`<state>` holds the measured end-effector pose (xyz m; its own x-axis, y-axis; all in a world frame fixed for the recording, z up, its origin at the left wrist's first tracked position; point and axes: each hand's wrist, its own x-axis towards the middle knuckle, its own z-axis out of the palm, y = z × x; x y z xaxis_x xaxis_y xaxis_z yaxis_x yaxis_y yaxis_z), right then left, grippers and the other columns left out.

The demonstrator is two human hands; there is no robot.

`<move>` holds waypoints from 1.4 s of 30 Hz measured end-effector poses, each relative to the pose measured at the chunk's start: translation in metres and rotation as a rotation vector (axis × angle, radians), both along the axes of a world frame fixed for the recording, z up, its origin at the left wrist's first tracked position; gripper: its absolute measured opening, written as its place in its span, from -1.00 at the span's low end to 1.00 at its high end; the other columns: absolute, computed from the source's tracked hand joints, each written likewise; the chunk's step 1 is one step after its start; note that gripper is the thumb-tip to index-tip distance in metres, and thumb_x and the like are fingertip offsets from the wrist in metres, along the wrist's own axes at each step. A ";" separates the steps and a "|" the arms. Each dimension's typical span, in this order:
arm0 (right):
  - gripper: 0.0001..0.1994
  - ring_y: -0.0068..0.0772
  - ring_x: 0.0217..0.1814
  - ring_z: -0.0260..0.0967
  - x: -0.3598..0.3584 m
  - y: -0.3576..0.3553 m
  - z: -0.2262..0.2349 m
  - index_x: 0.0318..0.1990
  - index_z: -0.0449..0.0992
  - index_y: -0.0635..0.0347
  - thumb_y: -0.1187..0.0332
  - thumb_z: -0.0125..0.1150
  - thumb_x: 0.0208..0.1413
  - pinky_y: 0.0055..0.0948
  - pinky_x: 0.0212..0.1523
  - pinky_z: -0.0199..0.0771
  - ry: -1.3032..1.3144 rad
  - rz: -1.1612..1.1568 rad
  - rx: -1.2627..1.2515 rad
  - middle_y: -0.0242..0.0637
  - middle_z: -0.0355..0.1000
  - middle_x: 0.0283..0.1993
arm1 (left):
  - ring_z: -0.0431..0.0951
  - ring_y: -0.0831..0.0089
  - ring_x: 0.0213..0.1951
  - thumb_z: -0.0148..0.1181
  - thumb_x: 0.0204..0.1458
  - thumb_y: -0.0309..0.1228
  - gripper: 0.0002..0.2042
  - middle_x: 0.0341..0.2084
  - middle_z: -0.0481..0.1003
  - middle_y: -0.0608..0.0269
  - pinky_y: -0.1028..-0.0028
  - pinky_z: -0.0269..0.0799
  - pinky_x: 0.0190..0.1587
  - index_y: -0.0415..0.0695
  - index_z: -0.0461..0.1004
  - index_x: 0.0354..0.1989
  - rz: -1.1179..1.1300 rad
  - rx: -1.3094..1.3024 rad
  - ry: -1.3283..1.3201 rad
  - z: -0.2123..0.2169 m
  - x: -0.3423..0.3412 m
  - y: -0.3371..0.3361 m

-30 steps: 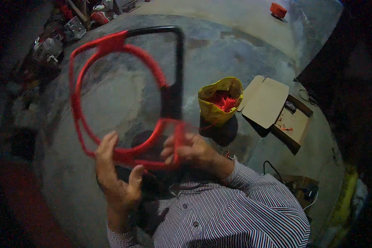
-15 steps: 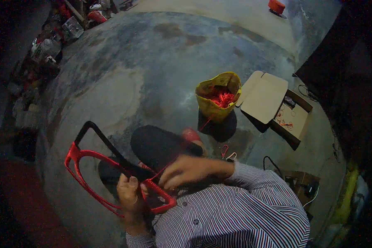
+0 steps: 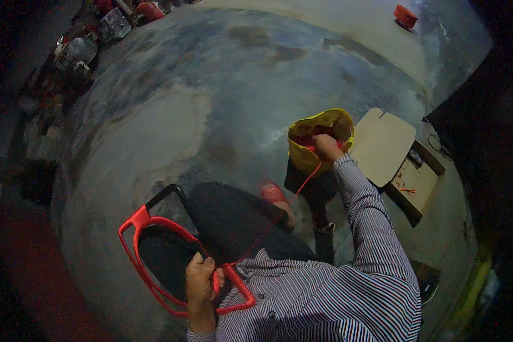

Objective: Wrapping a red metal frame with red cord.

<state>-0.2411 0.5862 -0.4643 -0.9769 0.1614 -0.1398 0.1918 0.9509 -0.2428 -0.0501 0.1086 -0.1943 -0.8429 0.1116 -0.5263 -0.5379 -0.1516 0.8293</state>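
1. Left hand (image 3: 201, 283): I see it closed around the near rim of the red-and-black frame (image 3: 154, 251), which sits low at the near left, beside my dark-trousered knee (image 3: 233, 219). Half a second ago this hand held the frame at much the same spot; a second ago the frame was raised high in front of me with both hands on it.
2. Right hand (image 3: 326, 146): it has let go of the frame and reached far right into the yellow bag (image 3: 319, 139). Its fingers are buried among the red contents, so I cannot tell whether they are spread or pinched on something.
3. Red cord (image 3: 306, 181): a thin strand runs from the bag's mouth down toward my lap, suggesting that more of it is being drawn out for the frame.
4. Open cardboard box (image 3: 393, 157): it lies on the floor just right of the bag, flaps spread.
5. Concrete floor (image 3: 211, 85): stained and bare ahead; a clutter of containers (image 3: 97, 40) lines the far left edge, and a small red tub (image 3: 405, 15) stands far right.
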 end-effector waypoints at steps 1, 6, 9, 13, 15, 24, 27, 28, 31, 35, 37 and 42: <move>-0.78 -0.12 -0.25 0.46 0.000 0.007 -0.016 -0.31 0.52 0.15 0.29 -0.01 -0.04 -0.18 -0.27 0.45 -0.075 0.049 0.080 -0.12 0.48 -0.29 | 0.33 0.57 -0.76 -0.05 0.10 -0.41 -0.85 -0.72 0.38 0.26 0.61 0.29 -0.71 -0.23 0.34 -0.26 0.009 -0.001 -0.001 -0.002 0.000 0.000; -0.75 -0.09 -0.33 0.47 0.029 0.032 -0.062 -0.36 0.47 0.19 0.27 -0.13 0.05 -0.10 -0.40 0.44 -0.195 0.132 0.215 -0.10 0.47 -0.38 | 0.36 0.55 -0.72 -0.04 0.09 -0.43 -0.85 -0.64 0.42 0.22 0.60 0.32 -0.68 -0.26 0.33 -0.25 0.050 0.086 -0.059 -0.004 -0.009 0.002; -0.77 -0.06 -0.35 0.47 0.030 0.019 -0.056 -0.29 0.41 0.21 0.27 -0.13 0.07 -0.09 -0.43 0.44 -0.082 0.126 0.177 -0.09 0.47 -0.41 | 0.38 0.52 -0.70 -0.03 0.07 -0.43 -0.81 -0.58 0.44 0.18 0.59 0.33 -0.66 -0.29 0.33 -0.21 0.078 0.103 -0.048 -0.006 -0.009 -0.001; -0.77 -0.06 -0.36 0.47 0.023 0.020 -0.043 -0.18 0.31 0.22 0.29 -0.15 0.09 -0.08 -0.44 0.43 -0.228 0.176 0.256 -0.08 0.47 -0.41 | 0.40 0.49 -0.67 -0.01 0.03 -0.44 -0.76 -0.54 0.45 0.13 0.59 0.34 -0.65 -0.33 0.32 -0.17 0.048 0.191 -0.012 -0.014 -0.007 -0.015; -0.75 -0.06 -0.37 0.47 0.018 0.023 -0.042 -0.15 0.28 0.23 0.29 -0.17 0.10 -0.07 -0.45 0.42 -0.264 0.133 0.265 -0.07 0.47 -0.41 | 0.42 0.46 -0.65 0.02 -0.02 -0.43 -0.70 -0.53 0.46 0.10 0.59 0.35 -0.64 -0.36 0.31 -0.15 0.034 0.273 -0.027 -0.017 -0.007 -0.020; -0.68 -0.04 -0.54 0.44 0.041 0.017 -0.046 -0.02 0.21 0.24 0.29 -0.20 0.11 -0.06 -0.59 0.36 -0.048 -0.047 0.097 -0.06 0.46 -0.50 | 0.40 0.49 -0.69 0.02 -0.07 -0.43 -0.67 -0.61 0.42 0.14 0.61 0.38 -0.62 -0.36 0.29 -0.13 -0.045 0.228 -0.023 -0.024 -0.007 -0.023; -0.54 0.03 -0.23 0.44 0.006 -0.019 -0.067 0.00 0.36 0.12 0.01 -0.28 0.15 0.03 -0.25 0.38 -0.161 -0.322 -0.065 -0.08 0.49 -0.29 | 0.37 0.49 -0.73 0.03 -0.07 -0.44 -0.68 -0.64 0.40 0.18 0.62 0.35 -0.64 -0.33 0.29 -0.12 0.180 0.147 -0.056 -0.012 -0.005 -0.014; -0.60 -0.04 -0.21 0.44 0.006 0.006 -0.081 -0.09 0.44 0.08 0.05 -0.19 0.13 -0.02 -0.27 0.40 -0.244 -0.236 0.046 -0.09 0.48 -0.26 | 0.37 0.49 -0.73 0.03 -0.07 -0.44 -0.68 -0.64 0.40 0.18 0.62 0.35 -0.64 -0.33 0.29 -0.12 0.097 0.174 -0.068 -0.018 -0.010 -0.017; -0.68 -0.12 -0.19 0.45 0.015 0.037 -0.100 -0.20 0.52 0.04 0.10 -0.09 0.09 -0.08 -0.30 0.42 -0.327 -0.170 0.142 -0.10 0.48 -0.23 | 0.47 0.37 -0.61 0.09 -0.02 -0.32 -0.63 -0.52 0.47 0.10 0.48 0.45 -0.57 -0.30 0.33 -0.09 -0.121 0.266 0.003 -0.032 -0.022 -0.033; -0.73 -0.15 -0.20 0.45 0.018 0.019 -0.079 -0.28 0.56 0.04 0.14 -0.01 0.04 -0.13 -0.32 0.43 -0.313 -0.092 0.173 -0.15 0.48 -0.24 | 0.45 0.46 -0.57 0.09 -0.01 -0.42 -0.68 -0.47 0.46 0.19 0.56 0.42 -0.58 -0.20 0.33 -0.06 -0.080 0.228 -0.044 -0.029 -0.014 -0.028; -0.76 -0.16 -0.21 0.45 0.015 0.007 -0.054 -0.32 0.57 0.03 0.16 0.03 0.01 -0.15 -0.33 0.44 -0.305 -0.040 0.197 -0.17 0.48 -0.25 | 0.44 0.50 -0.55 0.09 -0.01 -0.46 -0.68 -0.44 0.45 0.24 0.61 0.40 -0.58 -0.15 0.33 -0.04 -0.044 0.215 -0.065 -0.024 -0.011 -0.031; -0.74 -0.06 -0.15 0.39 0.007 -0.029 0.040 -0.29 0.57 0.07 0.17 0.11 -0.07 -0.17 -0.29 0.43 0.013 -0.082 0.279 -0.24 0.45 -0.26 | 0.41 0.52 -0.44 0.06 0.04 -0.45 -0.62 -0.31 0.43 0.22 0.61 0.41 -0.44 -0.11 0.24 0.07 -0.067 0.134 -0.079 -0.028 -0.012 -0.061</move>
